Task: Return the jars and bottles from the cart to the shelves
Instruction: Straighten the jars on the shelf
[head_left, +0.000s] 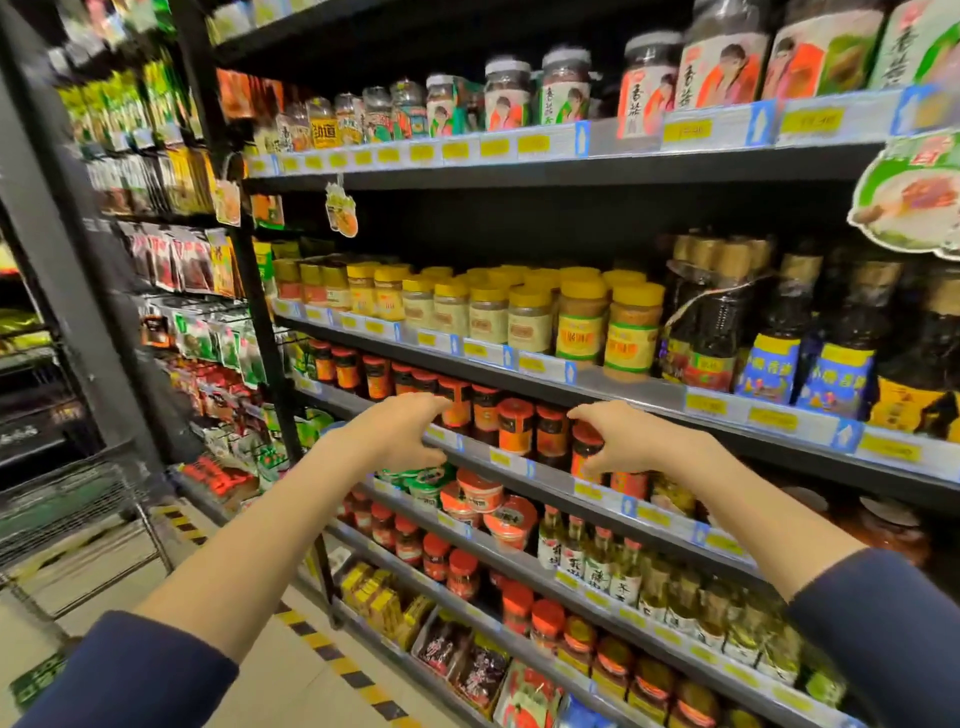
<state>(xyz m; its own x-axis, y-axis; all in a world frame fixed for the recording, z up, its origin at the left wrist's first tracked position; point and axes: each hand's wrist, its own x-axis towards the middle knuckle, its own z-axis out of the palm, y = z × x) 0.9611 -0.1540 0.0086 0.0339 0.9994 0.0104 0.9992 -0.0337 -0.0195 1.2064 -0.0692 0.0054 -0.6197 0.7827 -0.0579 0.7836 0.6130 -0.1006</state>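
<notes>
Fingers (589, 415): your right hand (631, 441) grips a red-lidded jar (586, 454); left hand (400, 434) loosely curled, empty.
Jar: upright, at shelf (550, 470) front, beside the matching row (515, 426).
Move: right hand's job, push straight back.

Red-lidded orange-labelled jars (516, 426), yellow-capped jars (582, 317), navy sleeves (883, 639)

We face dark metal shelving (519, 179) in a dim aisle. Yellow-black tape (322, 647) lines the pale floor (291, 691) along its base.
</notes>
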